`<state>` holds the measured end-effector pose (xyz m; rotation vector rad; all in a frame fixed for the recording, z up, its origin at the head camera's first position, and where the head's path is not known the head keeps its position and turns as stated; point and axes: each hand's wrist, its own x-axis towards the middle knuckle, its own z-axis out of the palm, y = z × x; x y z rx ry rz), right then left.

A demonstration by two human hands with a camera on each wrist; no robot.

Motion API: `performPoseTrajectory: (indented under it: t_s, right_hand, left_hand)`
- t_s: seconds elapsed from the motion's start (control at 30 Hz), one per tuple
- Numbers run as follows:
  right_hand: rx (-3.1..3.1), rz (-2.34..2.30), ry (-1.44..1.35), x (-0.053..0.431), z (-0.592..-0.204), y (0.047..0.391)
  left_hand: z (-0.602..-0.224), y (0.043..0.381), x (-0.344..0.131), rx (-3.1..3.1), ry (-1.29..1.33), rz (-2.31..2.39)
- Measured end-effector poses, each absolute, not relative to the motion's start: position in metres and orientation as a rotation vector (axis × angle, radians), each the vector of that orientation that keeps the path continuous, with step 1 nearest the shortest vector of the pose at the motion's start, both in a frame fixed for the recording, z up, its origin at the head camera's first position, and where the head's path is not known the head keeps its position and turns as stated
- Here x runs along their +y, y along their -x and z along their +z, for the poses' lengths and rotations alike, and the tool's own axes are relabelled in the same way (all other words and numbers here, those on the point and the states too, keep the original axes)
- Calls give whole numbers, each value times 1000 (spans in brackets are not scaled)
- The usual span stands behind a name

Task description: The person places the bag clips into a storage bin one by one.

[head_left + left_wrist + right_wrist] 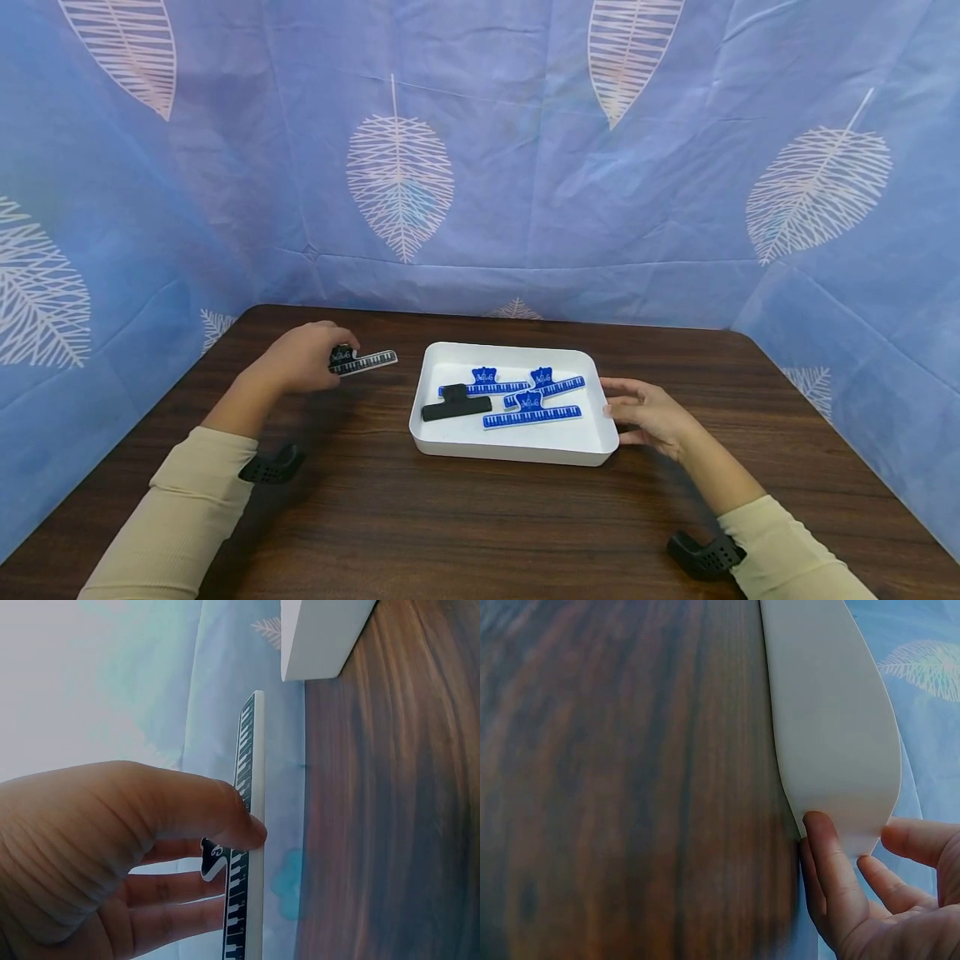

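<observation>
My left hand (306,357) pinches a black music clip (365,362) with a white piano-key pattern, held left of the white tray. In the left wrist view, the thumb lies across the key strip of the clip (244,757), with the other fingers behind it. My right hand (651,415) touches the right end of the tray (517,452) with spread fingers. The right wrist view has the fingertips against the tray's outer wall (832,712). Inside the tray lie three blue piano-key clips (532,417) and one plain black clip (456,406).
The tray stands on a dark brown wooden table (420,525). A blue cloth (495,192) with white leaf patterns hangs behind the table and along both sides. Each forearm wears a black band (705,557).
</observation>
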<state>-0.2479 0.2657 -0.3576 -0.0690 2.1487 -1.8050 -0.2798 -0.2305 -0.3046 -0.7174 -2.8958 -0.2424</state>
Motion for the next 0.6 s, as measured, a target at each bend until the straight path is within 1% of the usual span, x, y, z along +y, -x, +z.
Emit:
performPoseTrajectory:
  t_s: [0.6]
  right_hand:
    - [2165, -1798, 41, 265, -358, 248]
  left_hand:
    - [-297, 281, -208, -2877, 786, -247]
